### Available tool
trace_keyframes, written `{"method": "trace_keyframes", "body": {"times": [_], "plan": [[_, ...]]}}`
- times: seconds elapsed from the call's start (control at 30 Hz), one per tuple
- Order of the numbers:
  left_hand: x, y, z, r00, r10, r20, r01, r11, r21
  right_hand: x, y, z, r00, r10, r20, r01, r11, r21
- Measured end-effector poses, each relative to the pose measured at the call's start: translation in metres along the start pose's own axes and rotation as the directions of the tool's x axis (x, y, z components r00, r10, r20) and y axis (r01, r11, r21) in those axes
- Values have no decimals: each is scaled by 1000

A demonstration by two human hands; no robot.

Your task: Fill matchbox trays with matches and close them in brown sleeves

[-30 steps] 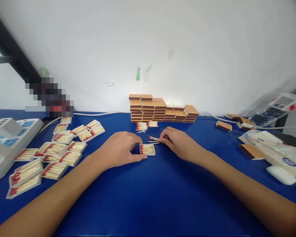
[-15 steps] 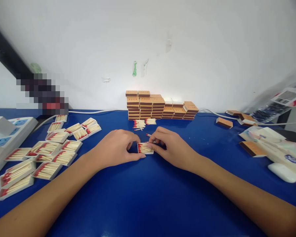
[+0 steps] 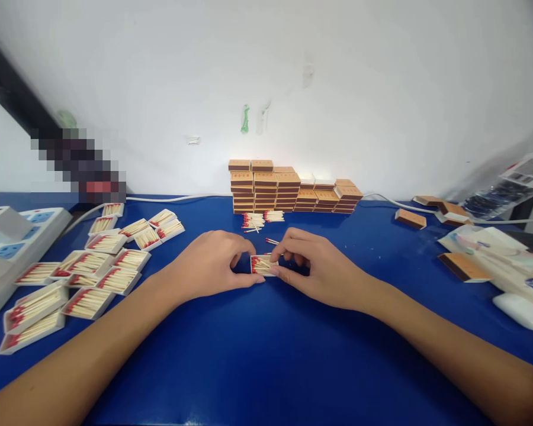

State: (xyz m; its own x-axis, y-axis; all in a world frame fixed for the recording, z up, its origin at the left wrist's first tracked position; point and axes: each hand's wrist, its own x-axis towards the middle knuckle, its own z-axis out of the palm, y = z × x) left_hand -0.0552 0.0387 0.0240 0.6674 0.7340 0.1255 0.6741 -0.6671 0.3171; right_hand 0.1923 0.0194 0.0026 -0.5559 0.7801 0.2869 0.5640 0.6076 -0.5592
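Observation:
A small white matchbox tray [image 3: 256,273] filled with red-tipped matches [image 3: 262,264] lies on the blue table [image 3: 266,355], between my two hands. My left hand [image 3: 217,263] grips its left end, the thumb along the near side and the forefinger at the far corner. Over the tray's right end, my right hand [image 3: 313,263] has thumb and forefinger closed in a pinch on the matches; the fingertips partly hide them. A few loose matches [image 3: 272,241] lie just beyond the right fingers. Two small heaps of matches [image 3: 253,221] rest farther back.
Stacked matchboxes [image 3: 265,186] stand against the wall. Several filled trays [image 3: 89,303] spread over the left side, beside a white power strip [image 3: 39,236]. At right are loose matchbox covers [image 3: 411,218], a tissue pack [image 3: 497,254] and a white rounded case [image 3: 521,311]. A cable [image 3: 173,197] runs along the wall.
The view has shifted slightly, so most things sit a little farther right. Both hands stay at the tray; the right fingertips have moved only slightly over the matches.

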Motion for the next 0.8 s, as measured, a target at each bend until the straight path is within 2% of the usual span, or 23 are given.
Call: {"method": "trace_keyframes", "body": {"times": [0.27,0.47,0.8], "plan": [[0,2,3,1000,24,14,-24,1000,14,1,-3,11,997,61,-55,-61,998,15],[1,2,3,1000,19,13,-19,1000,2,-2,-4,7,1000,-14,13,13,996,85],[0,3,2,999,32,19,-32,999,-9,-2,-3,6,999,-42,18,41,998,56]]}}
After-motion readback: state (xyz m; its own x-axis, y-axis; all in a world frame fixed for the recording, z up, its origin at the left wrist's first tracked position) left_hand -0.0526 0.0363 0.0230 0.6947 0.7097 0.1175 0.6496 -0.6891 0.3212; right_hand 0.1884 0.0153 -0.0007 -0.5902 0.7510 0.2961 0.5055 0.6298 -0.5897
